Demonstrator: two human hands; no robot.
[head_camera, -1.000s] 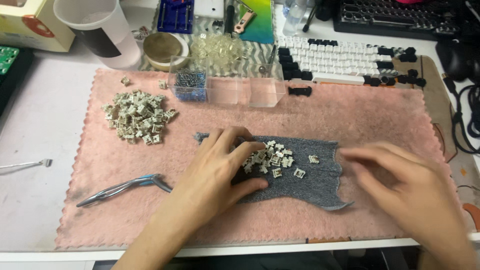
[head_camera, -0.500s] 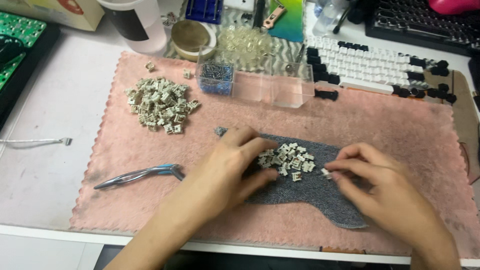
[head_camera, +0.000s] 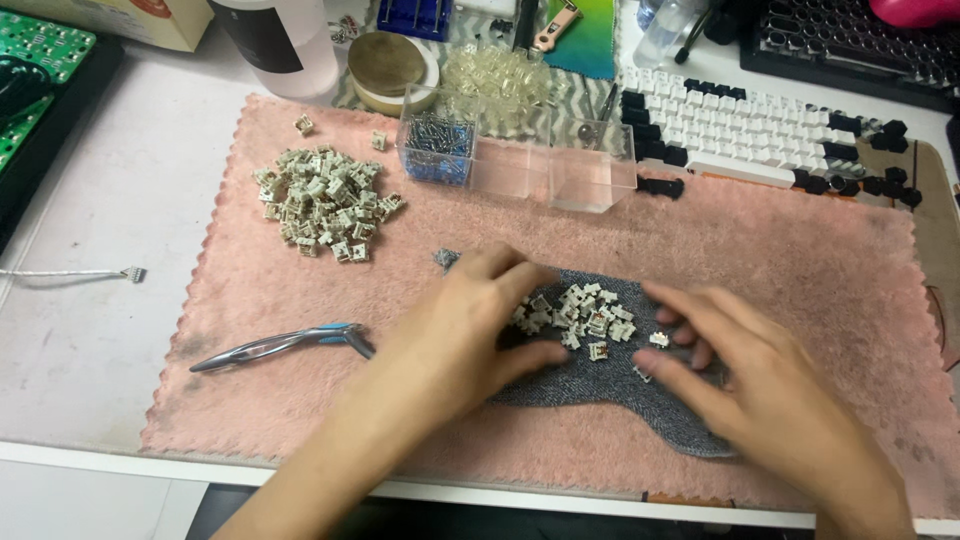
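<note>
Three-part clear box (head_camera: 520, 165): blue bits (head_camera: 437, 150) in left part; both hands (head_camera: 470, 330) spread over switches (head_camera: 585, 315).

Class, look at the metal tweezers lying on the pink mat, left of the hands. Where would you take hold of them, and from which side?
Grip the tweezers around the bare metal arms near the middle, coming straight down from above. They lie flat and nearly level on the pink mat, blue-tipped end pointing toward the left hand, with open mat on both long sides for a finger and thumb.

Upper left: switch pile (head_camera: 322, 202) on pink mat (head_camera: 800, 250). Pliers (head_camera: 280, 345) lower left. Clear boxes (head_camera: 515, 150) top centre, keyboard (head_camera: 760, 130) upper right, bottle (head_camera: 275, 40) top left.
</note>
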